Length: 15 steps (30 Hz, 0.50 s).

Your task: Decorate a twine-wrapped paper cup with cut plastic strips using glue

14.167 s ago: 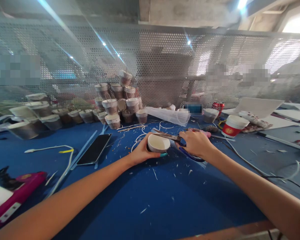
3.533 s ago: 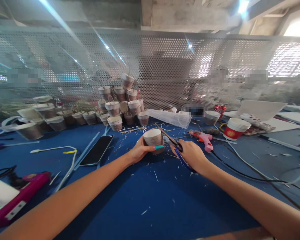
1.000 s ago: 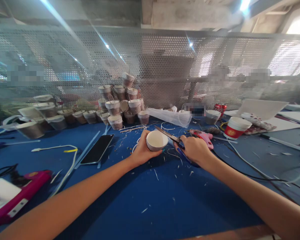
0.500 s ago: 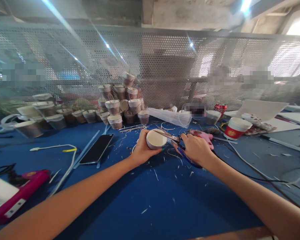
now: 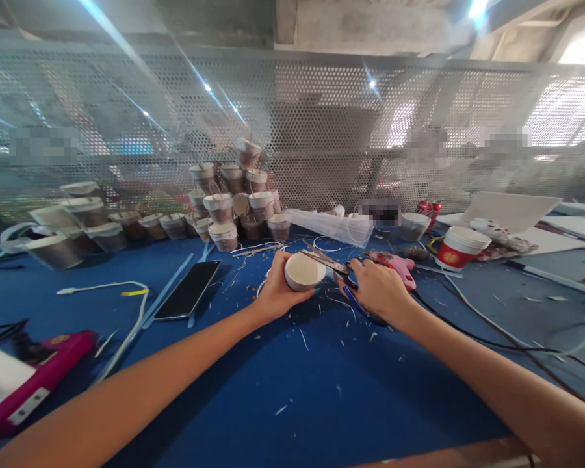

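A white paper cup (image 5: 304,273) is held in my left hand (image 5: 276,290), its open top tilted toward me. My fingers and thumb wrap round its left side and bottom. My right hand (image 5: 381,286) grips a pair of scissors (image 5: 338,266) with blue handles. The blades point left and lie over the cup's far right rim. Whether they cut into the rim I cannot make out. White thread-like scraps lie on the blue table (image 5: 273,377) around both hands.
Behind, covered cups (image 5: 220,208) stand stacked, with more cups (image 5: 58,251) at left. A phone (image 5: 189,290) and magenta power strip (image 5: 43,370) lie left. To the right are a pink glue gun (image 5: 400,268), red-white paper cups (image 5: 461,249) and cables (image 5: 497,344).
The scissors have shifted very slightly over the cup's rim and their handles look a little closer together. Both hands keep their hold, and the cup stays nearly in place.
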Available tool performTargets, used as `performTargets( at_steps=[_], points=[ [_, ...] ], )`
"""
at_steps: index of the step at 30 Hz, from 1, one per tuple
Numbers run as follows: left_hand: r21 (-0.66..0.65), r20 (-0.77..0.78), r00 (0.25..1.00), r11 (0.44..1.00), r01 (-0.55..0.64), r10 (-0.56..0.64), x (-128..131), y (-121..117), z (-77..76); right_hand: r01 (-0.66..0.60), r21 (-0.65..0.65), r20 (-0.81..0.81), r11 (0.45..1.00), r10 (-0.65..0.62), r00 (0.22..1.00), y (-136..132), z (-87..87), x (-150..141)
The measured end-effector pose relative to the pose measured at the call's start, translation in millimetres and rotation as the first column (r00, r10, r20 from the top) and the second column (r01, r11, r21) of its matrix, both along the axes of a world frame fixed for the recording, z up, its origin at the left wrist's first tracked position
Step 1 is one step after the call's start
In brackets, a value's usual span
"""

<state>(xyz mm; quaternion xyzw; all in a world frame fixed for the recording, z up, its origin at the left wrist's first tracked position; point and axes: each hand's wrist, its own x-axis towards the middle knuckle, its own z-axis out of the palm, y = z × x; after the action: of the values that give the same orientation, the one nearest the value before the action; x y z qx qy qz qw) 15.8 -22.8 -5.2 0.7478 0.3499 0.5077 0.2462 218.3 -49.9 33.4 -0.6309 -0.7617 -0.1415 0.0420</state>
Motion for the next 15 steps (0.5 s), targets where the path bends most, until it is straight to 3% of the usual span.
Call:
performTargets(
  at_steps=[15],
  points=[
    [-0.064,0.024,0.996,0.994,0.084,-0.083,0.7,-3.7,5.8,-0.052,-0.027,0.019,0.998,0.053,0.998,2.1,3.8,8.2]
  ],
)
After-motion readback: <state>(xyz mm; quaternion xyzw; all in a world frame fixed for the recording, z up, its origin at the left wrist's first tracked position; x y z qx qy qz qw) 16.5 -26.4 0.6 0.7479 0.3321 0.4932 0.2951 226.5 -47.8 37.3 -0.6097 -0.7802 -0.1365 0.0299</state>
